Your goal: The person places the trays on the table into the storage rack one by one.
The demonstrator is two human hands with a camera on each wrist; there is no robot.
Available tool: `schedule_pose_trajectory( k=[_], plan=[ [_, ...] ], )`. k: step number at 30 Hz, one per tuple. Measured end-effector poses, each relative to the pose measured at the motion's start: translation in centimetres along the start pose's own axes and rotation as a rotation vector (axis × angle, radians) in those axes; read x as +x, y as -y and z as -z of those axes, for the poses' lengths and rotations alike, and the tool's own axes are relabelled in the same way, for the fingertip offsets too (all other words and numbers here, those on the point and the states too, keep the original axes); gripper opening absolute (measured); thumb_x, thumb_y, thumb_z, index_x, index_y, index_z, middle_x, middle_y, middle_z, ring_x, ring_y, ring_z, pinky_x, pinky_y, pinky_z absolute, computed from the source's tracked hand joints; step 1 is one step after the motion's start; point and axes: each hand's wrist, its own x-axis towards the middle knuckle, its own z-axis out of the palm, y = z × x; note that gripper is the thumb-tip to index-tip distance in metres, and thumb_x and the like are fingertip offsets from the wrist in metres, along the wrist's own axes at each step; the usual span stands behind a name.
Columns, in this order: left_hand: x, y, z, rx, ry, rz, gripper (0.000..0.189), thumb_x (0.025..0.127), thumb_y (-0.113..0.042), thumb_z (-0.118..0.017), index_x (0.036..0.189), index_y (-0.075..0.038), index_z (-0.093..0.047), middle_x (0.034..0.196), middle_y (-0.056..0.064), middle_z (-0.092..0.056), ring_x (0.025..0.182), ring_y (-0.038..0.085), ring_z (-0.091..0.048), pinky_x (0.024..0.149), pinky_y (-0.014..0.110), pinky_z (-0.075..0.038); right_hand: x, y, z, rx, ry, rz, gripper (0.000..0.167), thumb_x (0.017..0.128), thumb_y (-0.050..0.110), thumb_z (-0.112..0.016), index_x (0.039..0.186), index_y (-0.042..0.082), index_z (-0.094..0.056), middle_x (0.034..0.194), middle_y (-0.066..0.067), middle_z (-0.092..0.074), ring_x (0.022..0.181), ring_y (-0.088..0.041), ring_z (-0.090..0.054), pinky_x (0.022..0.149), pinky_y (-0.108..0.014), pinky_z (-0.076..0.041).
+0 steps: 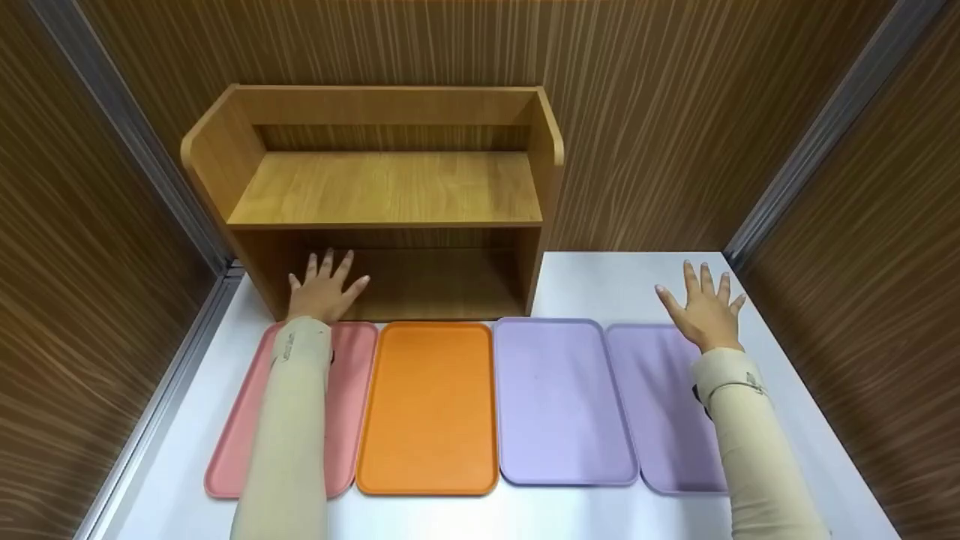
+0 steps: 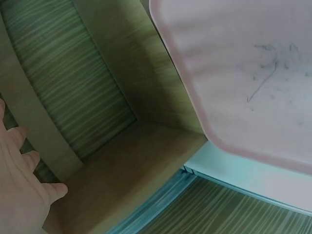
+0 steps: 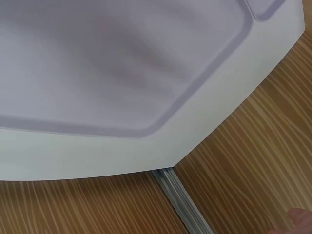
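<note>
My left hand is held out with fingers spread, over the far end of the pink tray and in front of the shelf's lower opening. It holds nothing. In the left wrist view the fingers show at the left edge, beside the wooden shelf. My right hand is spread open above the far end of the rightmost purple tray, also holding nothing. Only a bit of that hand enters the right wrist view, at the lower right corner.
Between the outer trays lie an orange tray and another purple tray, side by side on the white table. The two-level wooden shelf stands behind them at the left. Wood-grain walls with metal corner rails enclose the table.
</note>
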Motion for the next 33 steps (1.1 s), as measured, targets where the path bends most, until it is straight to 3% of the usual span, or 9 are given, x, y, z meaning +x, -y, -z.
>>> schedule_pose_trajectory(
  k=[9, 15, 25, 33],
  plan=[
    [-1.6, 2.8, 1.8, -0.016, 0.006, 0.022, 0.076, 0.096, -0.061, -0.019, 0.151, -0.013, -0.003, 0.154, 0.024, 0.0, 0.138, 0.048, 0.002, 0.102, 0.069, -0.004, 0.6, 1.3, 0.3, 0.017, 0.017, 0.023, 0.088, 0.091, 0.067, -0.028, 0.15, 0.004, -0.007, 0.151, -0.031, -0.004, 0.133, -0.057, 0.008, 0.095, -0.075, 0.007],
    [-2.8, 5.2, 3.2, -0.095, -0.015, 0.06, 0.077, 0.095, -0.062, -0.016, 0.151, -0.012, 0.0, 0.153, 0.026, -0.001, 0.137, 0.049, 0.002, 0.102, 0.069, -0.003, 1.0, 2.6, 0.6, 0.03, 0.021, 0.029, 0.089, 0.091, 0.067, -0.029, 0.15, 0.005, -0.007, 0.151, -0.031, -0.007, 0.133, -0.058, 0.004, 0.095, -0.075, 0.004],
    [-4.7, 8.1, 5.9, -0.266, -0.179, 0.11, 0.079, 0.097, -0.059, -0.017, 0.149, -0.001, -0.013, 0.149, 0.032, -0.015, 0.134, 0.053, -0.011, 0.1, 0.07, -0.009, 2.0, 5.0, 1.6, 0.094, 0.033, 0.035, 0.089, 0.09, 0.068, -0.029, 0.151, 0.009, -0.003, 0.153, -0.027, -0.002, 0.134, -0.055, 0.009, 0.097, -0.074, 0.006],
    [-4.8, 8.7, 8.4, -0.376, -0.294, 0.263, 0.084, 0.094, -0.063, -0.015, 0.143, 0.004, -0.028, 0.144, 0.032, -0.028, 0.132, 0.051, -0.022, 0.104, 0.063, -0.016, 2.7, 7.4, 2.1, 0.209, 0.025, 0.034, 0.089, 0.09, 0.067, -0.033, 0.151, 0.009, -0.004, 0.154, -0.024, -0.004, 0.136, -0.052, 0.004, 0.1, -0.071, 0.003]
  ],
)
